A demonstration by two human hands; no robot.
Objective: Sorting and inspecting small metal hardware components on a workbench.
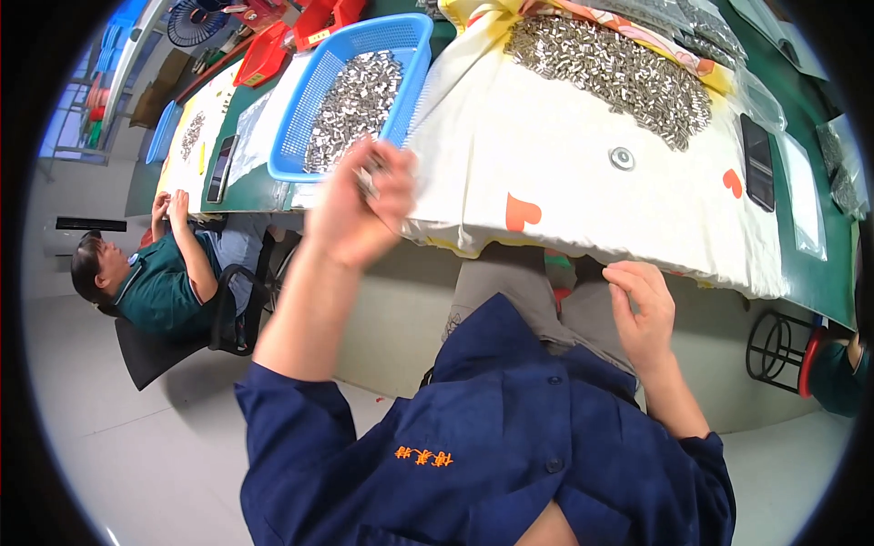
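My left hand (360, 207) is raised at the near corner of a blue plastic basket (320, 82) that is heaped with small silver metal parts (355, 100). Its fingers are closed on a few of those parts. My right hand (645, 309) hangs below the table's near edge, fingers curled, pinching the hem of the cream cloth (564, 182) that covers the table. A second pile of metal parts (619, 73) lies on that cloth, and a small round metal disc (622, 158) lies below it.
A black phone (757, 162) lies at the cloth's right end beside clear plastic bags (803, 196). A co-worker in a green shirt (159, 282) sits to my left at the same green table (250, 187). Red bins (264, 53) stand farther back. A black stool (778, 350) is at the right.
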